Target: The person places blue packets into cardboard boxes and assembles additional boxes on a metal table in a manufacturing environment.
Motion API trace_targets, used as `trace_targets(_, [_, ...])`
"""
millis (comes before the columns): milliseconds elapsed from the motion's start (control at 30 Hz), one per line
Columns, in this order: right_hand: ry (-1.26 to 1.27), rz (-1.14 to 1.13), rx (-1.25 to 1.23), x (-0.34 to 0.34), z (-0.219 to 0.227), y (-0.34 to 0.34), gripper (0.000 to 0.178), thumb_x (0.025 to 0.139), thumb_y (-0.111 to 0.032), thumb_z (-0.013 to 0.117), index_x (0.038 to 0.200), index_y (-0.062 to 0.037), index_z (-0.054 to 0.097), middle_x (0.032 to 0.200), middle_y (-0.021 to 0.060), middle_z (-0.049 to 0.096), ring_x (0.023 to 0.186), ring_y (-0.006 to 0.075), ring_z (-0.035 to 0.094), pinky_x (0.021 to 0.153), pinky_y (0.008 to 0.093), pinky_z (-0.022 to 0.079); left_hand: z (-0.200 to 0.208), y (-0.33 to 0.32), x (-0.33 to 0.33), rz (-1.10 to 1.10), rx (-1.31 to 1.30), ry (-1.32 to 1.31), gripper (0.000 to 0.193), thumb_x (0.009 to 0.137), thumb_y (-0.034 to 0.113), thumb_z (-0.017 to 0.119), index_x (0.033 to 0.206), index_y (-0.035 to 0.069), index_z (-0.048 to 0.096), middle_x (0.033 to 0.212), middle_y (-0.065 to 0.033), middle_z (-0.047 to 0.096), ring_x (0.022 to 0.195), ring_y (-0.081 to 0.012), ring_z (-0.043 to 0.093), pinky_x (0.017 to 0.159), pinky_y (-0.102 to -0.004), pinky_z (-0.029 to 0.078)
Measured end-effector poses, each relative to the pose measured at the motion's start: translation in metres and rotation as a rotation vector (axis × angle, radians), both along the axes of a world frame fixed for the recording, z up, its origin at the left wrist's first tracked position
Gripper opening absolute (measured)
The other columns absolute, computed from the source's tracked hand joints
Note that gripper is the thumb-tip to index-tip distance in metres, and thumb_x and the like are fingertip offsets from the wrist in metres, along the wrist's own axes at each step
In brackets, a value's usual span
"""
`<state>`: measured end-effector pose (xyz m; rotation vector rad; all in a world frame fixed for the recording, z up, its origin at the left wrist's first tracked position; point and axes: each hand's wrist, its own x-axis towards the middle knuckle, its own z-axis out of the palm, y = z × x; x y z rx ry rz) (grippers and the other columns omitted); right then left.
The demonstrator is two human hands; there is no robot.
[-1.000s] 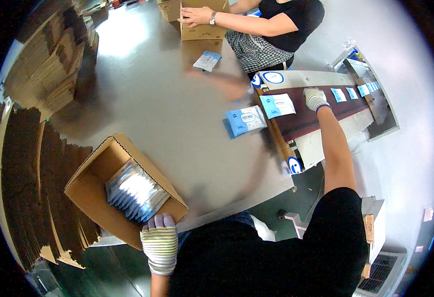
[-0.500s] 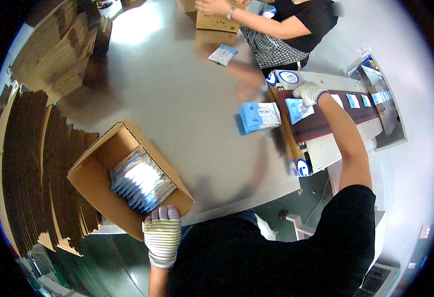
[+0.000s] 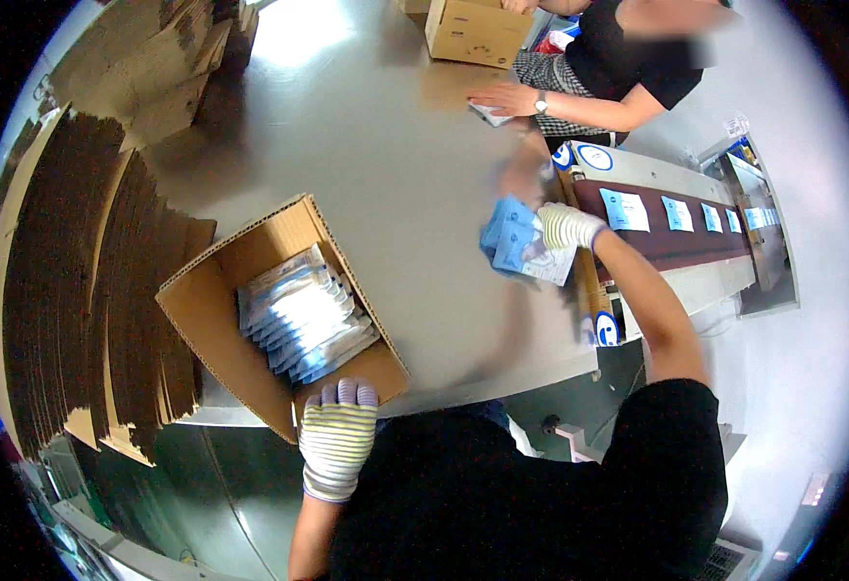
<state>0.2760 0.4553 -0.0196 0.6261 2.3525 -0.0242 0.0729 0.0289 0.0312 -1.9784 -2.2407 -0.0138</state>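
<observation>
My left hand (image 3: 339, 438), in a striped knit glove, is closed over the near rim of an open cardboard box (image 3: 371, 329). The box sits at an angle on the table, and a leaning row of blue-and-white soft packets (image 3: 303, 310) fills part of it. Over at the conveyor's end, my gloved right hand (image 3: 568, 228) has its fingers closed on a small bunch of similar packets (image 3: 516, 242) at the table's right side. These are slightly blurred, and the hand covers part of them.
A conveyor (image 3: 671, 242) on the right carries more packets (image 3: 678, 214) in a line. Stacked flat cardboard (image 3: 66, 281) stands along the left. Across the table, a co-worker's hand (image 3: 507, 98) rests on a packet beside another carton (image 3: 478, 34).
My right hand has moved left from the belt onto the packets at the table's edge, a packet from the belt coming with it. The co-worker's hand has come down onto a packet.
</observation>
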Motion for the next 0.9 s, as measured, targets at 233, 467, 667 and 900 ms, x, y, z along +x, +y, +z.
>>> trace_targets(233, [0.32, 0.095, 0.262, 0.009, -0.051, -0.147, 0.067, 0.07, -0.04, 0.072, 0.121, -0.0026, 0.051, 0.108, 0.017, 0.059, 0.105, 0.0309, 0.055, 0.091, 0.0465, 0.042, -0.001, 0.005, -0.005, 0.009, 0.016, 0.002, 0.014, 0.075, 0.018, 0.054, 0.087, 0.012, 0.053, 0.078, -0.0037, 0.052, 0.071, -0.0183, 0.055, 0.059, -0.0326, 0.043])
trace_targets(467, [1.2, -0.262, -0.714, -0.042, 0.07, -0.177, 0.074, 0.063, -0.033, 0.081, 0.122, -0.0018, 0.048, 0.109, 0.0176, 0.062, 0.096, 0.0348, 0.062, 0.081, 0.0403, 0.052, 0.01, 0.01, -0.007, -0.015, 0.015, -0.001, 0.013, 0.076, 0.019, 0.052, 0.086, 0.01, 0.053, 0.079, -0.0059, 0.055, 0.072, -0.0192, 0.057, 0.062, -0.0334, 0.046])
trace_targets(667, [0.956, 0.424, -0.276, -0.18, 0.17, -0.245, 0.06, 0.076, -0.026, 0.068, 0.129, -0.0056, 0.048, 0.114, 0.0159, 0.062, 0.101, 0.0305, 0.061, 0.096, 0.0445, 0.044, 0.002, 0.002, 0.002, 0.0, 0.031, -0.019, 0.016, 0.078, 0.018, 0.051, 0.092, 0.009, 0.055, 0.077, -0.0054, 0.054, 0.072, -0.0203, 0.057, 0.062, -0.0339, 0.044])
trace_targets(900, [0.808, 0.601, 0.114, -0.244, 0.123, -0.268, 0.071, 0.084, -0.037, 0.059, 0.136, 0.0028, 0.034, 0.124, 0.0219, 0.051, 0.115, 0.0352, 0.051, 0.101, 0.0423, 0.037, 0.011, -0.01, -0.005, 0.044, 0.108, 0.005, 0.022, 0.075, 0.02, 0.053, 0.093, 0.007, 0.055, 0.084, -0.0096, 0.056, 0.078, -0.0244, 0.056, 0.065, -0.0379, 0.045])
